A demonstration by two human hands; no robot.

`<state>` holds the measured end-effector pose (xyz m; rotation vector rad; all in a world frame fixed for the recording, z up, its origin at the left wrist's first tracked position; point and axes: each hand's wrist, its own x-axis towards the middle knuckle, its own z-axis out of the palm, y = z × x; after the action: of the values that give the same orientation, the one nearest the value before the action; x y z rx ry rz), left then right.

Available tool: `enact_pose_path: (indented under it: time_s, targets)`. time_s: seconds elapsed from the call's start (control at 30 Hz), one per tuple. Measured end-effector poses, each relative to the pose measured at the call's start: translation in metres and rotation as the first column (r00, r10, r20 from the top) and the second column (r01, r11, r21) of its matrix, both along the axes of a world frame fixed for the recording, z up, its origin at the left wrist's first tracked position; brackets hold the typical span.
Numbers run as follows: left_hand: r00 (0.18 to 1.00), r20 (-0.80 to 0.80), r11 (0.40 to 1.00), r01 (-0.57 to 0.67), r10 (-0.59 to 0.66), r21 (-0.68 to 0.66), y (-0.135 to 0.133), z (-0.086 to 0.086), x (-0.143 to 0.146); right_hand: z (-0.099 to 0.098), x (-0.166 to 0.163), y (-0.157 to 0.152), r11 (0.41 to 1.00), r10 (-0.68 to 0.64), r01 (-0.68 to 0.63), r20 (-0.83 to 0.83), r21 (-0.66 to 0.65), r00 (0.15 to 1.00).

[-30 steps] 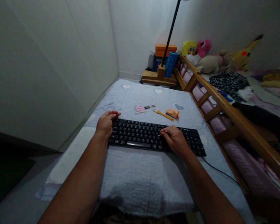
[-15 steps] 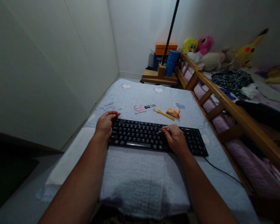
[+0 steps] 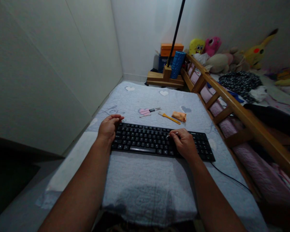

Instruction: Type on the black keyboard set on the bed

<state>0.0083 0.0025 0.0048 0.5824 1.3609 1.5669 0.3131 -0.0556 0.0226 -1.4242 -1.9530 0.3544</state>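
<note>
Pinching a thin white swab [image 3: 172,134] between thumb and fingers, the right hand [image 3: 184,142] sits over the black keyboard [image 3: 141,139], just left of its number pad; from where I stand I can't tell whether the tip touches a key. Well apart from it, the left hand [image 3: 107,129] is at the keyboard's left end, fingers curled towards the thumb, though I can't make out whether they grip anything. The keyboard lies flat across a pale blue cloth [image 3: 145,180], its cable [image 3: 229,177] trailing off to the right. Just beyond it I see a slim tool with a metal tip [image 3: 152,110], a yellow-handled brush [image 3: 172,119] and a small orange bundle [image 3: 179,116].
</note>
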Motion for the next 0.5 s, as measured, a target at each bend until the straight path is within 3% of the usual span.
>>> enact_pose_path:
  time_s: [0.5]
  targets:
    - [1.000,-0.028,1.000,0.013,-0.013,0.008,0.0015,-0.0022,-0.0010,-0.0007,-0.0066,0.0014,0.999,0.052,-0.052,-0.021,0.012,0.998]
